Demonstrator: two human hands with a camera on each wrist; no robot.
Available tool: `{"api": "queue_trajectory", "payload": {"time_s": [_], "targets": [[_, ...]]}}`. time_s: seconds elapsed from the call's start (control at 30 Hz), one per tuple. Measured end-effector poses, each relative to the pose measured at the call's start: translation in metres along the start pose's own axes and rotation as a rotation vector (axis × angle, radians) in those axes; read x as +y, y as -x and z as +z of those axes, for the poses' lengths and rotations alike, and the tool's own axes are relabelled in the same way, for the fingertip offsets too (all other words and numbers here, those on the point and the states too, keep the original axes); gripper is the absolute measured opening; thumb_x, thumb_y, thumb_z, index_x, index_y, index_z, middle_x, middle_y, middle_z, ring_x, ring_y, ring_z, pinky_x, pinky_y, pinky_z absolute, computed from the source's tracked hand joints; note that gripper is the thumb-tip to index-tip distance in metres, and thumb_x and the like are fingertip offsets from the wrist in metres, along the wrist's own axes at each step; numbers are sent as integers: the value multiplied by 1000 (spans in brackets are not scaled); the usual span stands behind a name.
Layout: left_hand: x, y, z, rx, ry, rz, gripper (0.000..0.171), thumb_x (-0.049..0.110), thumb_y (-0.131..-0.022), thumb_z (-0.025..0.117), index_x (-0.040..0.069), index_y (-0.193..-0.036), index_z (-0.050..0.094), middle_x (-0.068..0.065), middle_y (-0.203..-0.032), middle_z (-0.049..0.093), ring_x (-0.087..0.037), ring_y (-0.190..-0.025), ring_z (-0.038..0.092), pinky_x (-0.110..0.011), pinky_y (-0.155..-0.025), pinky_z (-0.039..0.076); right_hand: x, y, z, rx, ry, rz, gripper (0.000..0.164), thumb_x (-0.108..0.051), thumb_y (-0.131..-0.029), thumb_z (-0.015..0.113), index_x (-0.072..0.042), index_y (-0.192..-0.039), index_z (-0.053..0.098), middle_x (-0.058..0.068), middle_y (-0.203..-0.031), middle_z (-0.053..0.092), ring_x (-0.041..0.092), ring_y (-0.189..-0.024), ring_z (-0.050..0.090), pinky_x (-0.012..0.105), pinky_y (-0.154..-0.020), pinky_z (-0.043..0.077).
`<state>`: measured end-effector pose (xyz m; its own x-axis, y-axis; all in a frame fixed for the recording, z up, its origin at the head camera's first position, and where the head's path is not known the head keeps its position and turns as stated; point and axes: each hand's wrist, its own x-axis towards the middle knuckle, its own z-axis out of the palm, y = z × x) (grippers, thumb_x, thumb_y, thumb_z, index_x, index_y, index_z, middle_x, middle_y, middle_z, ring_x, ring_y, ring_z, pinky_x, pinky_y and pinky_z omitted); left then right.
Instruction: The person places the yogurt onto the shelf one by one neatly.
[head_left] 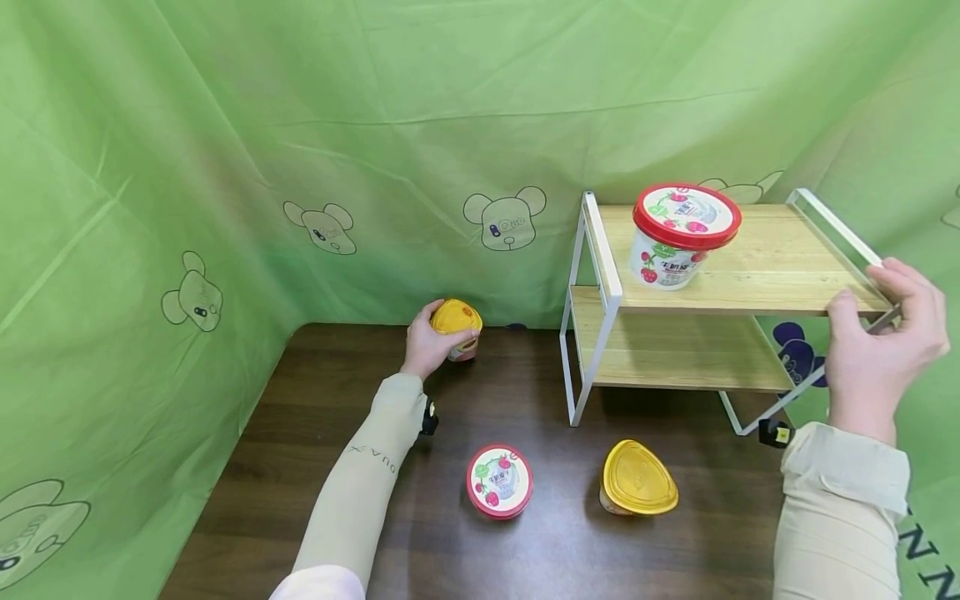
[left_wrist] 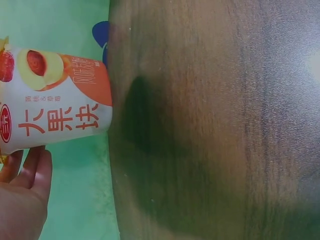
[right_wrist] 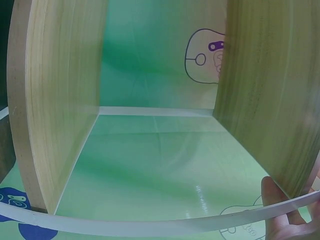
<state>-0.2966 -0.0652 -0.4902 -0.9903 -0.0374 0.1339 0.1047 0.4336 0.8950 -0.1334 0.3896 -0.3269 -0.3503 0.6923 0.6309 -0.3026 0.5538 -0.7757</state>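
At the back of the table, my left hand (head_left: 429, 340) grips a yogurt cup (head_left: 465, 350) with a yellow lid. In the left wrist view, this white and orange fruit-printed cup (left_wrist: 55, 95) has its base apart from the dark shadow on the wood. My right hand (head_left: 885, 342) grips the front right corner of a two-tier shelf (head_left: 780, 267), thumb and fingers on either side of the white frame. The right wrist view shows those fingers (right_wrist: 272, 192) at the edge of a board. A red-lidded tub (head_left: 675, 237) stands on the shelf's top board, at the left.
On the dark wooden table (head_left: 555, 558), a second red-lidded tub (head_left: 500, 482) stands near the middle front. Right of it is another yellow-lidded cup (head_left: 637, 479), in front of the shelf. Green cloth (head_left: 405, 150) with bear prints hangs behind and at the sides.
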Motion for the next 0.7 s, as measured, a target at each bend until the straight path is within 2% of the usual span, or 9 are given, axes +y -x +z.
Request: {"api": "queue_trajectory", "payload": {"time_s": [0.3, 0.7], "targets": [[9, 1, -2, -11, 16, 55, 90, 41, -73, 93, 10, -147, 52, -10, -136, 57, -25, -117, 55, -40, -103, 47, 1, -2, 0, -2, -8, 9, 36, 7, -82, 57, -2, -112, 74, 3, -123, 64, 16, -115, 57, 26, -99, 50], [18, 1, 2, -29, -24, 62, 92, 51, -78, 86, 15, -151, 45, -9, -134, 53, -27, -118, 51, -46, -103, 45, 12, -6, -1, -2, -2, 35, 36, 7, -82, 57, -3, -112, 74, 4, -124, 64, 17, -116, 57, 25, -98, 51]]}}
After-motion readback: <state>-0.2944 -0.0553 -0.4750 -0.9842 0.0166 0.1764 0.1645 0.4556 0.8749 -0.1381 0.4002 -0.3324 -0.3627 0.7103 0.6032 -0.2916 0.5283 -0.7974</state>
